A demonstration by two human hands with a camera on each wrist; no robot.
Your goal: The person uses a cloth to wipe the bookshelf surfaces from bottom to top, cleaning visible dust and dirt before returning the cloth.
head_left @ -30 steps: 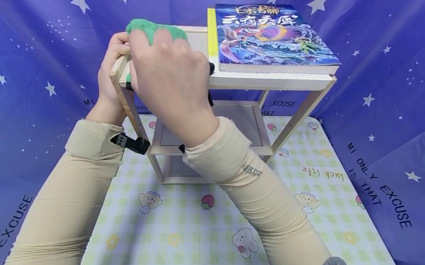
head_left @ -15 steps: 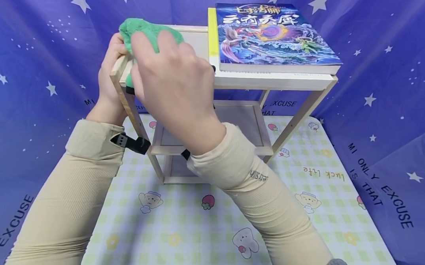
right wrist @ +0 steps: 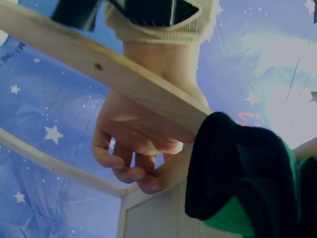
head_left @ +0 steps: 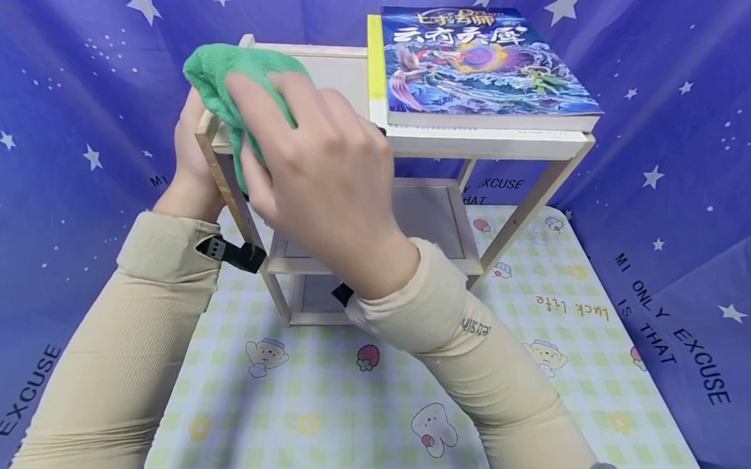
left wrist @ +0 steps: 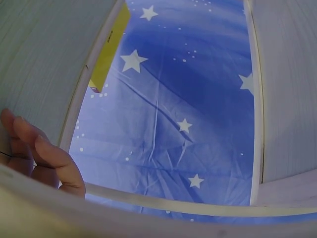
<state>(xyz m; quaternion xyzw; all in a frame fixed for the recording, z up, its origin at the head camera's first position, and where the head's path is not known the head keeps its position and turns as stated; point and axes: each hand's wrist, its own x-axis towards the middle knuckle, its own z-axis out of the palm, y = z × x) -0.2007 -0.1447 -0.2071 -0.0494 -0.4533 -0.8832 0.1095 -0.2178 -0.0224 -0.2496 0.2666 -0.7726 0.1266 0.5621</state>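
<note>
My right hand (head_left: 328, 162) pinches a green cloth (head_left: 231, 74) with black edging over the left end of a small wooden shelf rack (head_left: 474, 146). The bunched cloth drapes over the top board's left edge and hangs past its front. My left hand (head_left: 192, 163) grips the rack's left side; the cloth hides its upper fingers in the head view. Seen by the right wrist camera, the left hand's fingers (right wrist: 136, 173) curl in under the top board behind the side rail, close to the cloth's black edge (right wrist: 213, 163). The left wrist view catches those fingers under the board.
A blue illustrated book (head_left: 483, 71) lies on the right part of the top board, over a yellow-edged one (head_left: 375, 59). Lower shelves (head_left: 429, 219) sit below. The rack stands on a checked tablecloth (head_left: 318, 393), with blue starry curtains (head_left: 72, 109) around it.
My right hand has drawn the cloth left and toward me, over the top board's left edge, covering the left fingers. The left hand keeps its place on the rack.
</note>
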